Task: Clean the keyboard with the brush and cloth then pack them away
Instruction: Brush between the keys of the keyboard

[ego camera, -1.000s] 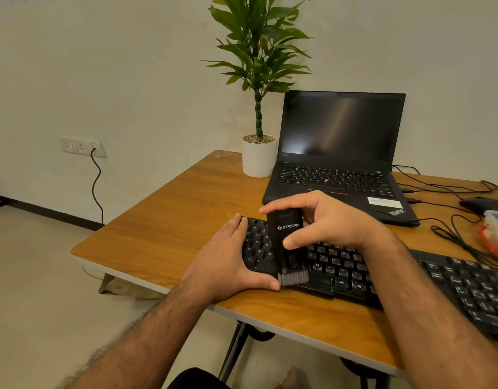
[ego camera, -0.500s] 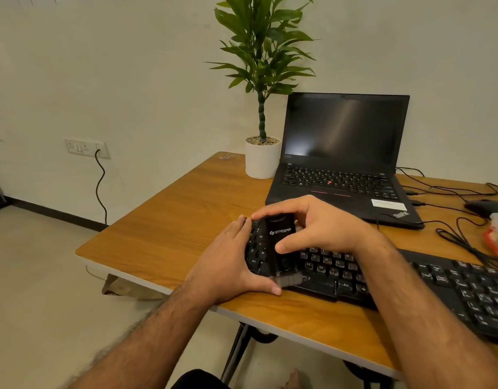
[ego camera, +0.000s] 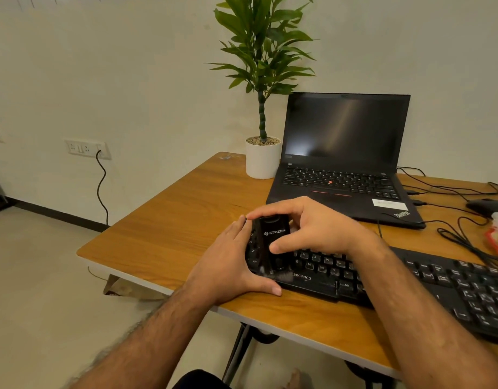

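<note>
right hand (ego camera: 312, 228) grips the brush (ego camera: 271, 245), bristles down on the keyboard (ego camera: 410, 279); left hand (ego camera: 228, 262) lies flat, bracing its end. best: short, light strokes between the rows.

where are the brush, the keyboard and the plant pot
brush (ego camera: 273, 242), head view, on its black handle
keyboard (ego camera: 450, 287), head view, on its right-hand keys
plant pot (ego camera: 262, 161), head view, on its white side

Black brush (ego camera: 271, 242) bristles-down on left end of black keyboard (ego camera: 427, 282)
</note>
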{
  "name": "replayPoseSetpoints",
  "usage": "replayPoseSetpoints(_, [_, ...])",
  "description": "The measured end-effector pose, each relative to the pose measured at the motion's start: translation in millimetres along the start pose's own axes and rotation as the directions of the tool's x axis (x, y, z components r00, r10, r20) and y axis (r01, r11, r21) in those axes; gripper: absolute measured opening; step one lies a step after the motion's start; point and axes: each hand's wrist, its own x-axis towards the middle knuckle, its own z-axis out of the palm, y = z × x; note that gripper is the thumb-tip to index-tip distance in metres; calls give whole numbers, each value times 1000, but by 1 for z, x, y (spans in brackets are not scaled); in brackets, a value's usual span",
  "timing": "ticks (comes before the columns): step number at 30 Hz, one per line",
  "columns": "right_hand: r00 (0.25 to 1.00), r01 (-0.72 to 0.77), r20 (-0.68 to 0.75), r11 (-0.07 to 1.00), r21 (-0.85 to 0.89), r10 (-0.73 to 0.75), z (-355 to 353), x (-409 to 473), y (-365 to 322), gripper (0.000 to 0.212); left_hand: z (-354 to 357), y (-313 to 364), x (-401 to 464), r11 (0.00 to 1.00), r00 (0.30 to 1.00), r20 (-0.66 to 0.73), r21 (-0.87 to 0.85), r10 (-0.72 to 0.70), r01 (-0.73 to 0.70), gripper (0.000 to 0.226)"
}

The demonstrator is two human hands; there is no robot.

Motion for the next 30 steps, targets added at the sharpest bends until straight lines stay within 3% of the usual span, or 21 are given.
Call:
replayPoseSetpoints(5, [996, -59, 70, 998, -25, 61, -16, -9, 2, 55, 1, 1, 0, 997, 998, 40, 54, -48, 46, 149])
replayPoseSetpoints(11, [986, 20, -162, 998, -60, -29, 9, 1, 6, 56, 3, -3, 2, 1000, 1000, 7, 19, 15, -16, 139])
replayPoseSetpoints(14, [980, 62, -188, 996, -59, -72, 17, 4, 4, 56, 2, -2, 2, 999, 999, -13, -15, 47, -47, 130])
replayPoseSetpoints(25, [994, -46, 99, 999, 21, 43, -21, -15, 2, 56, 2, -1, 0, 996, 997, 41, 66, -63, 61, 151])
replayPoseSetpoints(27, [998, -62, 27, 998, 32, 61, -27, -19, 6, 56, -1, 3, -1, 992, 995, 56, 94, -87, 82, 150])
replayPoseSetpoints(30, [955, -13, -294, 997, 70, 33, -26, -16, 17, 57, -2, 8, -6, 982, 996, 50, 176, -80, 70, 145])
